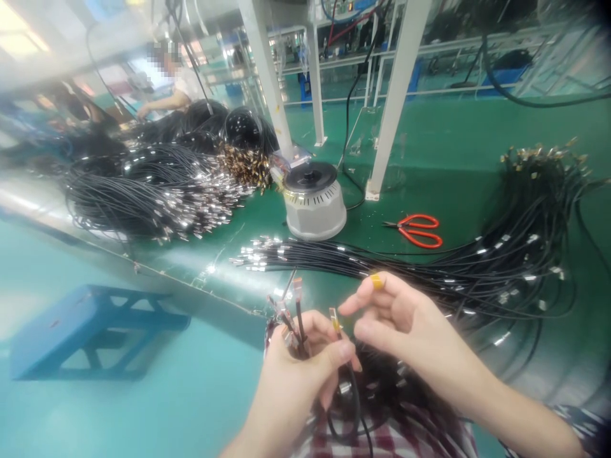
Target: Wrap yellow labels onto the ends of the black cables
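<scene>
Several black cables (pixel 299 321) with stripped, metallic ends are gripped in my left hand (pixel 305 366). Between its thumb and fingers one cable stands apart, and its tip (pixel 335 320) has a yellow wrap below the metal end. My right hand (pixel 401 318) is just right of that tip, its fingers apart and nothing seen between them. A small piece of yellow tape (pixel 377 281) sticks to one of its fingers. More black cables (pixel 396 388) lie across the lap below both hands.
A long cable bundle (pixel 324 256) lies across the green table (pixel 449 140). Red-handled scissors (pixel 420 230) and a round grey-white device (pixel 315 207) with a black top stand behind it. Cable heaps (pixel 176 191) fill the left. A blue stool (pixel 90 331) is on the floor; a person (pixel 174 95) sits beyond.
</scene>
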Action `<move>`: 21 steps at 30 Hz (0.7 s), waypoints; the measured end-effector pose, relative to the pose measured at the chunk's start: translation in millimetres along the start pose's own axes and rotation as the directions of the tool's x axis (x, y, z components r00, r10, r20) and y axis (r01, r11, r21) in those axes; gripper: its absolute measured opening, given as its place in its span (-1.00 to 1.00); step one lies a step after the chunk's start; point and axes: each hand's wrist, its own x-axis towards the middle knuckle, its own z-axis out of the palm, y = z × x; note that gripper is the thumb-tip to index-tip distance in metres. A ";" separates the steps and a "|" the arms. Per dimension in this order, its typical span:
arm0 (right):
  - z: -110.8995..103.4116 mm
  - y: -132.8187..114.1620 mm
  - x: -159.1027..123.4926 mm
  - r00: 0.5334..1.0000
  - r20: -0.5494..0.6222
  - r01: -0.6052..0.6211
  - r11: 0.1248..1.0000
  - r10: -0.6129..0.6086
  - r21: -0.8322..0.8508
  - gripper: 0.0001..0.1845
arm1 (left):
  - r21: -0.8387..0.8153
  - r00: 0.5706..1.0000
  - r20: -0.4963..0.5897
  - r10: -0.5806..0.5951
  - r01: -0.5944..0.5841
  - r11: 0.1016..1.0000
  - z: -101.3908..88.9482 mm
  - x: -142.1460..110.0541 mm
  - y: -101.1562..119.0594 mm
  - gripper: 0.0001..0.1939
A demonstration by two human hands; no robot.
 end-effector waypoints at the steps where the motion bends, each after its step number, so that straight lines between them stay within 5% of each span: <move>1: 1.6 -0.1 -0.1 1.000 -0.007 -0.001 1.000 0.001 0.012 -0.67 | -0.003 1.000 0.005 0.002 -0.002 1.000 -0.2 0.3 -0.4 -0.78; 11: 7.3 -2.1 5.1 0.999 -0.021 -0.038 0.989 0.042 0.146 -0.62 | -0.069 0.997 -0.002 0.078 -0.078 0.995 -0.8 0.1 -7.8 -0.83; 17: 11.4 1.3 8.7 0.998 0.040 0.037 0.974 -0.047 0.223 -0.61 | -0.107 0.996 0.086 0.036 -0.027 0.994 -4.5 4.2 -3.1 -0.82; 21: 15.0 4.9 7.8 0.994 -0.051 0.105 0.976 -0.097 0.191 -0.58 | -0.125 0.997 0.074 0.009 0.000 0.992 -2.8 4.1 1.6 -0.78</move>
